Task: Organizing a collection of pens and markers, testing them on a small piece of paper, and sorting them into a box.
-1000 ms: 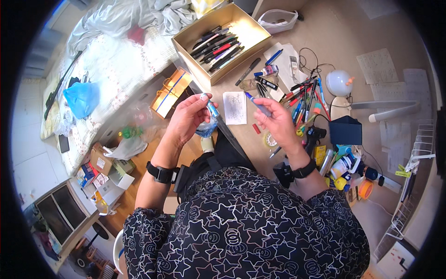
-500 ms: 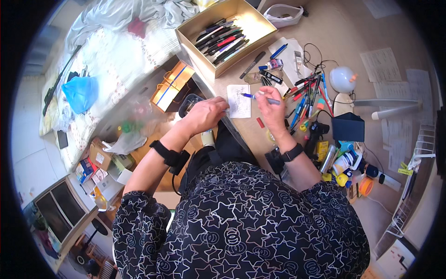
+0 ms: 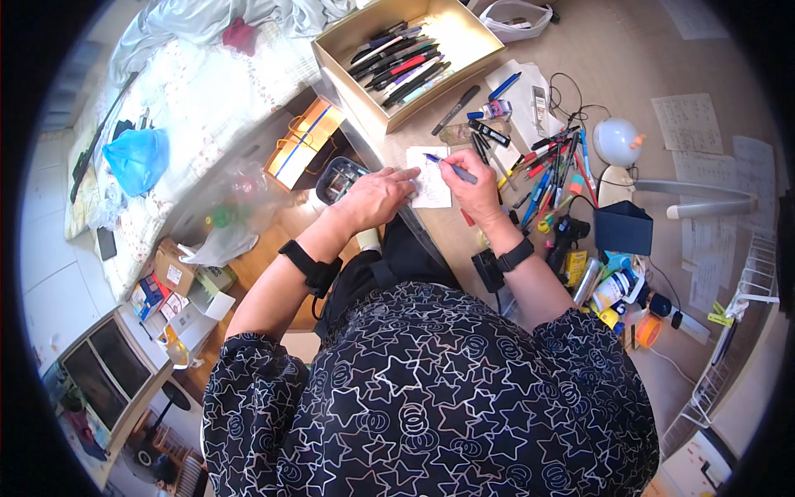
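A small white notepaper (image 3: pixel 432 196) with handwriting lies at the desk's near edge. My right hand (image 3: pixel 474 195) is closed around a blue-grey pen (image 3: pixel 464 174), its tip over the paper's upper part. My left hand (image 3: pixel 377 199) rests at the paper's left edge with its fingers stretched out. Just right of my right hand spreads a heap of loose pens and markers (image 3: pixel 546 186). Beyond the paper, a dark marker (image 3: pixel 455 110) and a blue pen (image 3: pixel 503 86) lie on the desk.
An open gold box (image 3: pixel 389 118) with many pens stands at the far side. To the right are a white lamp (image 3: pixel 617 141), a dark square holder (image 3: pixel 621 228) and several bottles (image 3: pixel 611 288). Left of the desk sit a plastic tub (image 3: pixel 339 178) and an orange paper bag (image 3: pixel 302 145).
My right hand has moved slightly left and the pen tip has come over the upper part of the paper. My left fingers have stretched further onto the paper's edge.
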